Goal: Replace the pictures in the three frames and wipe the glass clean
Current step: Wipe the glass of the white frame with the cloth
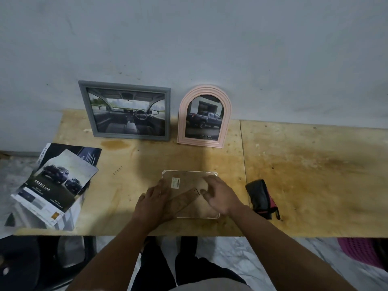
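Note:
A third frame (189, 175) lies face down on the plywood table (304, 175), its brown back board and stand strut (184, 199) facing up, a white sticker near the top. My left hand (156, 201) rests flat on the frame's left side over the strut's lower end. My right hand (220, 195) lies on its right side, fingers bent at the strut's tip. A grey rectangular frame (126, 111) with a car-interior picture leans on the wall. Beside it a pink arched frame (204, 117) holds a picture of a dark pickup.
Car brochures and loose pictures (56, 185) are stacked at the table's left edge. A black and red cloth (262, 198) lies right of the face-down frame. A dark chair (31, 263) stands below left, a pink basket (361, 250) below right.

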### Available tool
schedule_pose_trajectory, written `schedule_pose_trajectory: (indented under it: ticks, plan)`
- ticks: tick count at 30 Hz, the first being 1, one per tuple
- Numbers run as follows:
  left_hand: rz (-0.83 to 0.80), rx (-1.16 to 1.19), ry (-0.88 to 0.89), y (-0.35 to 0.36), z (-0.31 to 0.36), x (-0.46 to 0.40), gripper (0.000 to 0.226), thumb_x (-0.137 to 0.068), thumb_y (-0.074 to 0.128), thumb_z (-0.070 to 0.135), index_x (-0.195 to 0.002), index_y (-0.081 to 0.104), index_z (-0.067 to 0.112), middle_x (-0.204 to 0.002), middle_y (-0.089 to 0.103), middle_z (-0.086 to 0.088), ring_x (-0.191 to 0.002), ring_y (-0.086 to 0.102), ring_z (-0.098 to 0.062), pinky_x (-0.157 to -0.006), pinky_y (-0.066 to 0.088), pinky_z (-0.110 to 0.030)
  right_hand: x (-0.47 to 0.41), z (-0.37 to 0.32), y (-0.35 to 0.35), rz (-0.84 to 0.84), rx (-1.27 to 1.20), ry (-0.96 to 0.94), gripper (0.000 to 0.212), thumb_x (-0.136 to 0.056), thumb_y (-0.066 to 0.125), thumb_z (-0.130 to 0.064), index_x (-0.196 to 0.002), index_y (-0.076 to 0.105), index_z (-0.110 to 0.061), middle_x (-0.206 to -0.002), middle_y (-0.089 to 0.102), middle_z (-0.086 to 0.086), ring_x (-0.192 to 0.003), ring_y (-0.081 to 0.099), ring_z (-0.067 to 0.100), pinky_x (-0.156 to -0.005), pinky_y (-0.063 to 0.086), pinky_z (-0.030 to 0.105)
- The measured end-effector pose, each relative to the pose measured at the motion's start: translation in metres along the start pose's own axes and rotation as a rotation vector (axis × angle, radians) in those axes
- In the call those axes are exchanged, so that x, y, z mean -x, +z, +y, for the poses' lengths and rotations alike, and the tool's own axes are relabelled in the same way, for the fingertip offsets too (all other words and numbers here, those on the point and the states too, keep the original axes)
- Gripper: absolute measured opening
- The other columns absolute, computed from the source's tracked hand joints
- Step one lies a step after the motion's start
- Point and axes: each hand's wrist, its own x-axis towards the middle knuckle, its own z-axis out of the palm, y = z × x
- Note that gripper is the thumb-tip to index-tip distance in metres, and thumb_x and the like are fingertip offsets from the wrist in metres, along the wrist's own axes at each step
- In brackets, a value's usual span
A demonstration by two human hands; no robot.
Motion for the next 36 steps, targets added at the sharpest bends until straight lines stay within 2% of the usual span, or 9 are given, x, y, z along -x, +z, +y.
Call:
schedule_pose_trajectory:
  ticks: [4, 6, 12, 16, 19, 23, 26, 31, 36]
  plan:
    - [0.005, 0.100, -0.076, 0.002, -0.001, 0.004, 0.106, -0.074, 0.072, 0.072, -0.158, 0.021, 0.031, -0.160, 0.019, -0.006, -0.135, 0.042, -0.030, -0.099, 0.050, -0.042, 0.018, 0.019, 0.012, 0.189, -0.325, 0.265, 0.052, -0.094, 0.058, -0.047, -0.145, 0.049, -0.039, -0.132, 0.062, -0.005, -0.119, 0.061, 0.019, -0.098, 0.053, 0.039]
    - [-0.016, 0.187, -0.104, 0.004, -0.002, 0.007, 0.104, -0.071, 0.077, 0.069, -0.155, 0.029, 0.029, -0.149, 0.028, -0.002, -0.126, 0.049, -0.026, -0.093, 0.054, -0.040, 0.025, 0.018, 0.015, 0.173, -0.521, 0.382, 0.056, -0.098, 0.062, -0.037, -0.150, 0.048, -0.024, -0.121, 0.068, -0.002, -0.108, 0.065, 0.018, -0.095, 0.053, 0.035]
    - [0.003, 0.375, -0.089, 0.018, 0.007, 0.012, 0.110, -0.065, 0.088, 0.056, -0.156, 0.028, 0.034, -0.159, 0.009, -0.003, -0.131, 0.050, -0.034, -0.101, 0.051, -0.044, 0.028, 0.017, 0.010, 0.206, -0.950, 0.498, 0.023, -0.099, 0.066, -0.019, -0.122, 0.070, -0.022, -0.111, 0.075, 0.003, -0.103, 0.070, 0.022, -0.098, 0.058, 0.045]
    - [0.030, 0.438, -0.094, 0.024, 0.009, 0.015, 0.096, -0.074, 0.080, 0.043, -0.156, 0.031, 0.033, -0.166, -0.001, -0.007, -0.146, 0.034, -0.037, -0.110, 0.045, -0.045, 0.028, 0.020, -0.001, 0.201, -0.960, 0.492, 0.015, -0.096, 0.069, -0.019, -0.109, 0.078, -0.021, -0.109, 0.077, 0.005, -0.091, 0.072, 0.021, -0.072, 0.062, 0.032]
    - [0.082, 0.441, -0.070, 0.027, 0.011, 0.016, 0.083, -0.079, 0.072, 0.032, -0.153, 0.035, 0.034, -0.165, 0.004, -0.007, -0.145, 0.036, -0.038, -0.112, 0.045, -0.045, 0.028, 0.020, -0.008, 0.170, -0.963, 0.506, 0.019, -0.096, 0.070, -0.022, -0.114, 0.077, -0.018, -0.106, 0.077, 0.011, -0.078, 0.066, 0.020, -0.050, 0.047, 0.022]
    - [0.108, 0.502, -0.093, 0.032, 0.016, 0.018, 0.078, -0.080, 0.076, 0.034, -0.150, 0.043, 0.030, -0.165, 0.010, -0.008, -0.146, 0.034, -0.037, -0.112, 0.045, -0.047, 0.029, 0.019, -0.013, 0.130, -0.971, 0.513, 0.019, -0.096, 0.070, -0.019, -0.113, 0.076, -0.018, -0.110, 0.076, 0.008, -0.092, 0.071, 0.024, -0.052, 0.050, 0.023]
    - [0.179, 0.553, -0.077, 0.029, 0.018, 0.019, 0.081, -0.072, 0.080, 0.047, -0.146, 0.049, 0.034, -0.161, 0.020, -0.003, -0.140, 0.038, -0.032, -0.106, 0.049, -0.048, 0.033, 0.022, -0.020, 0.141, -1.006, 0.510, 0.018, -0.097, 0.067, -0.017, -0.112, 0.077, -0.015, -0.102, 0.078, 0.011, -0.070, 0.069, 0.019, -0.051, 0.051, 0.025]
    - [0.354, 0.466, 0.124, 0.018, 0.020, 0.014, 0.058, -0.078, 0.058, 0.045, -0.133, 0.064, 0.028, -0.141, 0.055, -0.010, -0.120, 0.060, -0.035, -0.099, 0.050, -0.039, 0.032, 0.028, -0.038, 0.132, -1.011, 0.486, 0.023, -0.098, 0.063, -0.030, -0.109, 0.078, -0.015, -0.094, 0.076, 0.024, -0.077, 0.057, 0.035, -0.063, 0.044, 0.040]
    - [0.422, 0.330, 0.101, -0.014, 0.017, 0.004, 0.055, -0.092, 0.041, 0.054, -0.138, 0.062, 0.034, -0.142, 0.060, 0.008, -0.116, 0.056, -0.026, -0.091, 0.050, -0.046, 0.026, 0.020, -0.066, 0.076, -1.121, 0.464, 0.038, -0.099, 0.059, -0.041, -0.104, 0.079, -0.008, -0.090, 0.070, 0.017, -0.075, 0.055, 0.030, -0.059, 0.043, 0.035]
